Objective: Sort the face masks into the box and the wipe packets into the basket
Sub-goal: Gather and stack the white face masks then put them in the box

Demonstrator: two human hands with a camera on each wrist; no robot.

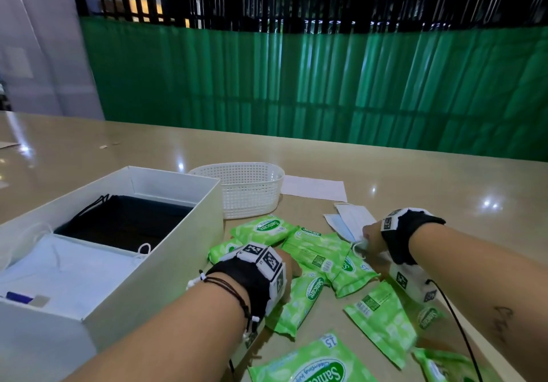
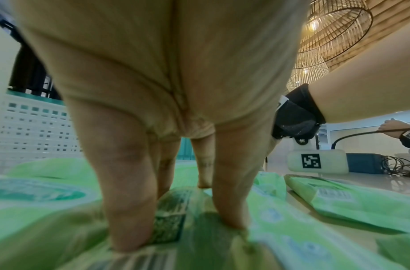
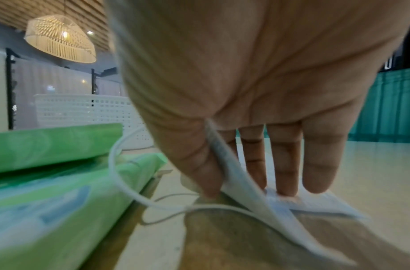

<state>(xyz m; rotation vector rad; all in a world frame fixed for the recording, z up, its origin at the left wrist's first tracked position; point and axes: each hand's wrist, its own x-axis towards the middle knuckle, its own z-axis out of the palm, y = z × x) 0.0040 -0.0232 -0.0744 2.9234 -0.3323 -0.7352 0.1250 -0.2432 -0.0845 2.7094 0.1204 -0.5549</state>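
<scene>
Right hand (image 3: 245,91): thumb and fingers pinch a pale blue pleated mask (image 3: 257,206). Left hand (image 2: 164,82): spread fingertips press down on a green wipe packet (image 2: 176,219).

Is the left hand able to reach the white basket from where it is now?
Probably yes. The left hand rests on a wipe packet, and the white basket stands just beyond the packets with nothing tall between them; the box stays to its left.
</scene>
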